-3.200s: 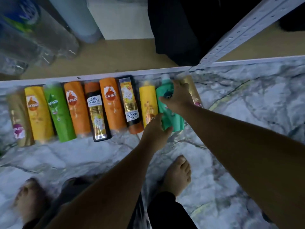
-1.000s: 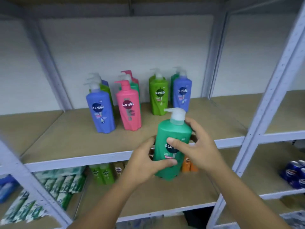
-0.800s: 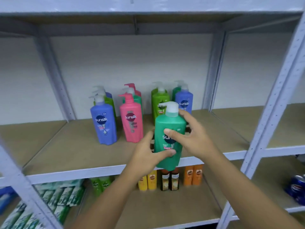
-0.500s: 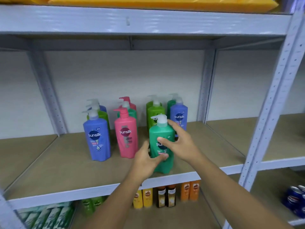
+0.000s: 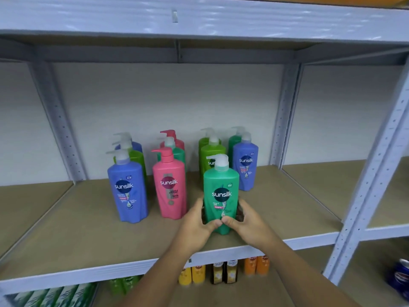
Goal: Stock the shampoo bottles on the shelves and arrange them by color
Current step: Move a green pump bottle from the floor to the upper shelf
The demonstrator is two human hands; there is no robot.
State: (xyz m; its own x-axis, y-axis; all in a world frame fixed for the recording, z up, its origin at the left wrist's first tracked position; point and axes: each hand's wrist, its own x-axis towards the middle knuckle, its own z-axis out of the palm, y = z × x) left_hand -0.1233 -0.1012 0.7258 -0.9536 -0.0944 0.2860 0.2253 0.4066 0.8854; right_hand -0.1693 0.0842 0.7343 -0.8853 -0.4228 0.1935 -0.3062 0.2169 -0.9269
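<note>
Shelf (image 5: 66,229), tan board, bottles upright. Far left — blue Sunsilk pump bottle (image 5: 128,191) at the front, a green and another blue behind it. Next, pink Sunsilk pump bottle (image 5: 170,187), with a teal and a pink one behind. Then the teal-green Sunsilk pump bottle (image 5: 221,191), standing near the shelf's front edge, label facing out, ahead of two lime-green bottles (image 5: 211,151). Left hand (image 5: 197,227) and right hand (image 5: 247,224) wrap its lower body from either side — each grip closed on it, thumbs nearly touching across the front. Right of it, set further back, a blue bottle (image 5: 245,167). Lower shelf: small yellow, dark and orange bottles (image 5: 223,272) in a row.
</note>
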